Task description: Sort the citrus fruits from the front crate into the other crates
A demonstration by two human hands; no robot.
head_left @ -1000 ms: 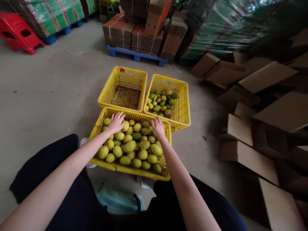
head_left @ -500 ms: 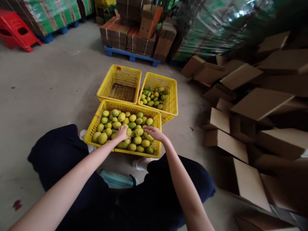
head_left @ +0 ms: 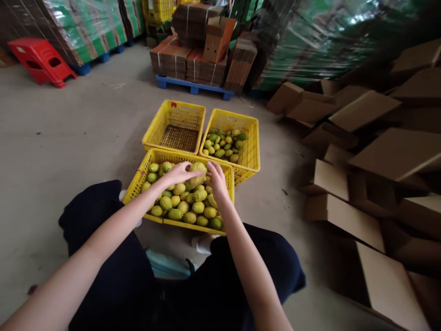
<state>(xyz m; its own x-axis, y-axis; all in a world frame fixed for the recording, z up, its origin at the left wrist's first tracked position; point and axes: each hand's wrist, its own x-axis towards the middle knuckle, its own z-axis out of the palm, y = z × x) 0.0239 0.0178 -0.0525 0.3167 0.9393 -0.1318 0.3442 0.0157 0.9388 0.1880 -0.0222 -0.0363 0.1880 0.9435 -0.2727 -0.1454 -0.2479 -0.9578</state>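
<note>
A large yellow-green lemon point(head_left: 198, 174) is raised over a yellow plastic crate point(head_left: 193, 226) full of lemons. My left hand point(head_left: 179, 174) grips it from the left, with the thumb across its front. At its right end my right hand point(head_left: 217, 183) has bent fingers and appears to grip it too; part of that contact is hidden. Beneath both hands, yellow and green lemons point(head_left: 183, 208) fill the crate, which stands on the floor between my knees.
Behind stand an empty yellow crate point(head_left: 174, 151) and a yellow crate point(head_left: 253, 161) partly filled with lemons. Cardboard boxes point(head_left: 354, 220) are heaped at the right. Farther back are a blue pallet point(head_left: 195, 87) with flattened cartons and a red stool point(head_left: 43, 62).
Both hands have risen from among the lemons and come together around one lemon, now held above the crate. The view has tilted up slightly.
</note>
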